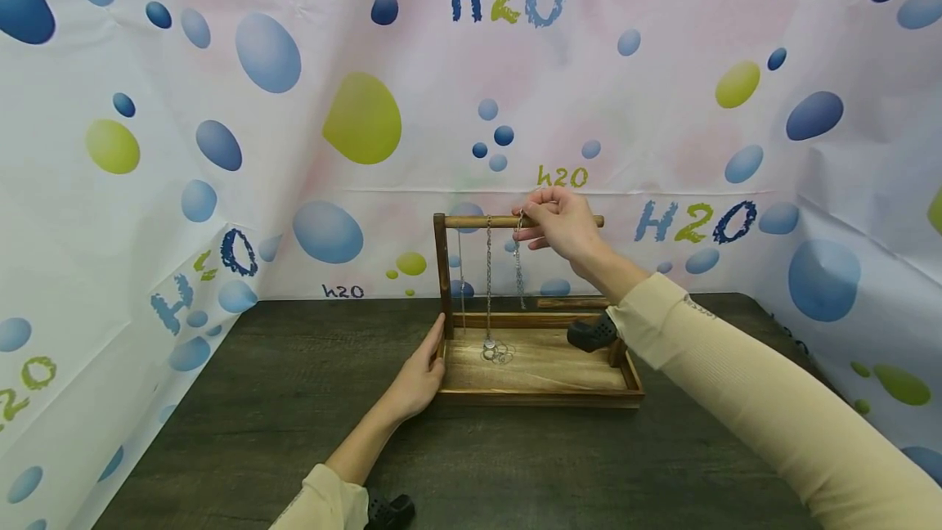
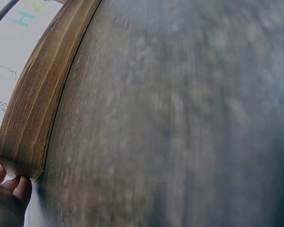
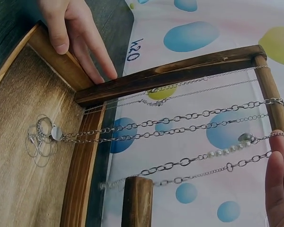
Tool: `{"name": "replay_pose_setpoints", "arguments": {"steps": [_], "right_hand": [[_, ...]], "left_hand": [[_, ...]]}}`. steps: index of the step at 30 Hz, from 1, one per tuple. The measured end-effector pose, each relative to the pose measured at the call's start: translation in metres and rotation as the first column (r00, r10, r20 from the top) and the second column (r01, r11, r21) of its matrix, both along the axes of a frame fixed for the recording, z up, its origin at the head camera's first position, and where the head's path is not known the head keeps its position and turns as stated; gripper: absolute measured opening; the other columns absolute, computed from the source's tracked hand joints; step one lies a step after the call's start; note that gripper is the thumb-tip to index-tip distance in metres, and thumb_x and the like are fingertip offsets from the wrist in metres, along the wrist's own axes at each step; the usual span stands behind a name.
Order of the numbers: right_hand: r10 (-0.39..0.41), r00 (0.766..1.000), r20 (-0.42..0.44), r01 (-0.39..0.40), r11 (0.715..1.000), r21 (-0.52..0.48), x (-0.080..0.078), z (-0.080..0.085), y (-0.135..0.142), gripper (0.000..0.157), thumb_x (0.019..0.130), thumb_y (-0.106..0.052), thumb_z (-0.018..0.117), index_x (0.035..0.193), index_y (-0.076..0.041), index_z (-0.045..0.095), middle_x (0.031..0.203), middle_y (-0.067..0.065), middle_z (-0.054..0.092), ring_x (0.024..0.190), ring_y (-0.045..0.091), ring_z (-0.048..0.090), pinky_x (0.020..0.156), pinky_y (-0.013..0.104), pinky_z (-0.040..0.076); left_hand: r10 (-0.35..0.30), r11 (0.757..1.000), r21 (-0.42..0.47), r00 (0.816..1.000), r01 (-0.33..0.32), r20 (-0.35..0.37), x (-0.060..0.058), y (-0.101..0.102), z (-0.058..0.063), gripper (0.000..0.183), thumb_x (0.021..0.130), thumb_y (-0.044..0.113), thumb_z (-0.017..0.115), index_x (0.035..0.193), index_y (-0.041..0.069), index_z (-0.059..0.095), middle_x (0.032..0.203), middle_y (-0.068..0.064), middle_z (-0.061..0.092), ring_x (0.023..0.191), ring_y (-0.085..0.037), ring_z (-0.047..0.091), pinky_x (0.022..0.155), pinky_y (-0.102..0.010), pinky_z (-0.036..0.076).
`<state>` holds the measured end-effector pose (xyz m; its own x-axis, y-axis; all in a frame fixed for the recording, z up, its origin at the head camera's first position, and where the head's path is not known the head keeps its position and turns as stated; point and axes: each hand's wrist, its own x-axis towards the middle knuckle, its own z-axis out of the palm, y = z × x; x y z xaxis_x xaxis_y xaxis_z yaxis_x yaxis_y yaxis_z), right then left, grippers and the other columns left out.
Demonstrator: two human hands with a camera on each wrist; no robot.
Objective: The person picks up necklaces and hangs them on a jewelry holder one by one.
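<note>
A wooden jewelry stand [image 1: 540,401] has a tray base, a left post [image 1: 443,268] and a horizontal rod [image 1: 471,222]. My left hand [image 1: 415,379] holds its left side, with the thumb over the tray wall and fingers along the outside by the post. At the rod, my right hand [image 1: 562,223] pinches a silver chain bracelet with pearls [image 3: 227,150], which hangs over the rod. To its left hang a thicker silver chain necklace [image 1: 489,285] with a round pendant [image 3: 56,133] and a thin chain [image 1: 461,276]. The pendant lies in the tray beside thin coiled chain [image 1: 504,352].
A short wooden stub [image 3: 137,203] rises at the tray's right end. Behind the tray lies a wooden strip [image 1: 574,302]. The dark wood-grain table [image 1: 294,432] lies beneath everything, with a patterned backdrop [image 1: 441,105] around it.
</note>
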<state>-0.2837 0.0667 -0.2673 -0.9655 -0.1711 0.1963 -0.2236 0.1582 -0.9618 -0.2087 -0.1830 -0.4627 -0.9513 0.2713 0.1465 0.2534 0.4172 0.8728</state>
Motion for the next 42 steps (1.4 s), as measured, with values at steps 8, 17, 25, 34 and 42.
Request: {"name": "replay_pose_setpoints", "arguments": {"steps": [8, 17, 25, 34, 42], "right_hand": [[0.029, 1.000, -0.003, -0.029, 0.999, 0.016, 0.004, -0.006, -0.001, 0.016, 0.106, -0.014, 0.052, 0.110, 0.001, 0.056, 0.137, 0.018, 0.059, 0.095, 0.028, 0.073, 0.078, 0.037, 0.058], [-0.012, 0.999, -0.037, 0.013, 1.000, 0.021, 0.007, -0.009, -0.001, 0.025, 0.104, -0.016, 0.056, 0.118, 0.004, 0.059, 0.114, 0.014, 0.063, 0.101, 0.028, 0.071, 0.086, 0.045, 0.056], [-0.036, 0.995, -0.089, 0.040, 0.998, 0.045, 0.012, -0.008, 0.006, 0.025, 0.103, -0.018, 0.059, 0.117, 0.002, 0.061, 0.116, 0.015, 0.065, 0.102, 0.029, 0.071, 0.081, 0.036, 0.057], [-0.080, 0.953, -0.293, 0.118, 0.987, 0.113, 0.033, -0.015, 0.007, 0.021, 0.102, -0.018, 0.060, 0.118, -0.005, 0.064, 0.117, 0.009, 0.067, 0.097, 0.022, 0.071, 0.081, 0.037, 0.053], [0.046, 0.977, -0.206, -0.041, 0.999, 0.028, 0.062, -0.037, -0.014, 0.025, 0.099, -0.015, 0.065, 0.122, -0.005, 0.065, 0.114, 0.011, 0.068, 0.091, 0.025, 0.072, 0.077, 0.037, 0.057]], "left_hand": [[0.001, 1.000, 0.011, 1.000, -0.001, 0.022, 0.002, 0.000, -0.001, 0.076, 0.100, -0.010, 0.036, 0.164, 0.020, 0.007, 0.166, -0.018, 0.009, 0.145, -0.037, 0.028, 0.056, -0.035, 0.040], [0.000, 1.000, -0.004, 1.000, 0.000, 0.012, 0.003, 0.001, 0.000, 0.076, 0.100, -0.010, 0.036, 0.164, 0.019, 0.008, 0.166, -0.017, 0.009, 0.149, -0.035, 0.019, 0.072, -0.040, 0.043], [-0.008, 1.000, 0.009, 1.000, 0.007, 0.021, 0.003, 0.002, 0.002, 0.076, 0.100, -0.010, 0.036, 0.164, 0.018, 0.006, 0.166, -0.017, 0.008, 0.149, -0.035, 0.021, 0.062, -0.035, 0.041], [-0.004, 1.000, 0.016, 1.000, 0.004, 0.025, 0.003, -0.001, 0.003, 0.077, 0.100, -0.010, 0.037, 0.164, 0.018, 0.006, 0.166, -0.017, 0.009, 0.140, -0.039, 0.034, 0.051, -0.030, 0.038], [0.009, 1.000, 0.001, 1.000, -0.009, 0.029, 0.000, 0.001, 0.004, 0.077, 0.100, -0.009, 0.037, 0.164, 0.020, 0.006, 0.167, -0.016, 0.009, 0.135, -0.042, 0.041, 0.055, -0.032, 0.041]]}}
